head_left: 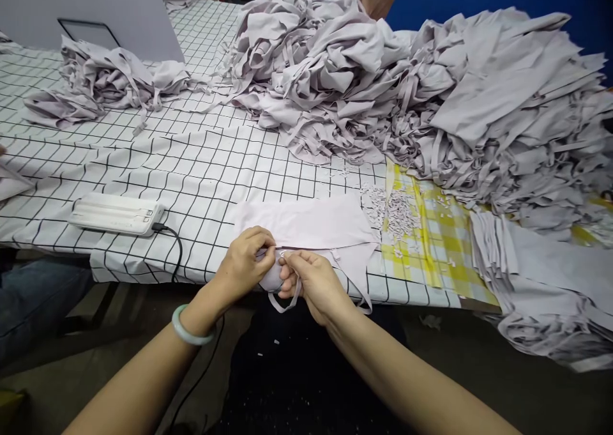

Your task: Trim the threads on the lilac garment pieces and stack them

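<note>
- A denim-clad leg (43, 304) of another person shows below the counter (191, 167), by its near left corner; a black-on-white grid cloth (215, 186) covers the top.
- A white power bank (115, 214) rests near the counter's near edge, toward the left corner, with a black cable (179, 250) plugged into its right end. Behind it, toward the far left corner, sits a small heap of lilac-grey garments (115, 77).
- The left hand (249, 259), a pale green bangle (191, 333) on its wrist, has thumb and fingers pinched together on the garment's near side.
- The pale lilac strapped garment (311, 224) lies at the near edge, mostly beyond the hands and stretching right of them; its gathered part is between them, and a strap loops below the right hand.
- The right hand (311, 282) pinches the garment just beside the left fingertips.
- A large pile of lilac-grey garments (325, 71) fills the far side, running to the right.
- Small pale scraps (397, 214) lie scattered partly on a yellow checked sheet (435, 230) right of the garment.
- Stacked lilac-grey pieces (550, 262) overhang the near right corner.
</note>
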{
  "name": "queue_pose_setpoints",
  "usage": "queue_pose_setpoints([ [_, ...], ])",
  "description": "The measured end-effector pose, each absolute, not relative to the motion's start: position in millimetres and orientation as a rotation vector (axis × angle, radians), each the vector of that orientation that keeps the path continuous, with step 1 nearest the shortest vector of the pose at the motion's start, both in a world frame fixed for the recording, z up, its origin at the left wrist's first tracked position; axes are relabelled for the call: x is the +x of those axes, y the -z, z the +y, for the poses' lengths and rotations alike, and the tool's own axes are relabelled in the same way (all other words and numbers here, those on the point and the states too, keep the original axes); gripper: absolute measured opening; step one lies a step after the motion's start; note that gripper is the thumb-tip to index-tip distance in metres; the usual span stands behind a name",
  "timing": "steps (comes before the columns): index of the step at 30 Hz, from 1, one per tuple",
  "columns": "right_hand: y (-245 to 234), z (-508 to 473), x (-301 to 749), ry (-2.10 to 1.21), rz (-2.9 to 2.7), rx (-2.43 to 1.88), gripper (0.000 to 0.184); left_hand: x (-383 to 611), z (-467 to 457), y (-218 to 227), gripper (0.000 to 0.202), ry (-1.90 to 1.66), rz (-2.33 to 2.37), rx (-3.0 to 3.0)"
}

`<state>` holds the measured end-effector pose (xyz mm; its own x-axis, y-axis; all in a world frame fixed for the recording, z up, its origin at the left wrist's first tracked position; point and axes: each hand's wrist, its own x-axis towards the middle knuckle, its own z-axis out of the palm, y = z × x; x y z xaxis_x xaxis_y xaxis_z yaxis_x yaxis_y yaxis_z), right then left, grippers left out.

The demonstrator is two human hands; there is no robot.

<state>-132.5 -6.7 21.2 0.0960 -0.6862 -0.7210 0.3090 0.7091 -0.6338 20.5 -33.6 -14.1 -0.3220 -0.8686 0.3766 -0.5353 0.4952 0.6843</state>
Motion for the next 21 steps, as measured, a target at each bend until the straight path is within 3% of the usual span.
queue_pose_setpoints([
  [6, -23.5, -15.3, -123.7, 0.835, 1.317, -0.27, 0.016, 20.1, -34.8, 10.4, 0.013, 0.778, -1.919, 1.232],
  [21, -14.1, -16.6, -122.5, 0.887, 1.316, -0.366, 0.013, 19.3, -34.9, 8.2, 0.015, 0.824, -1.928, 1.247],
])
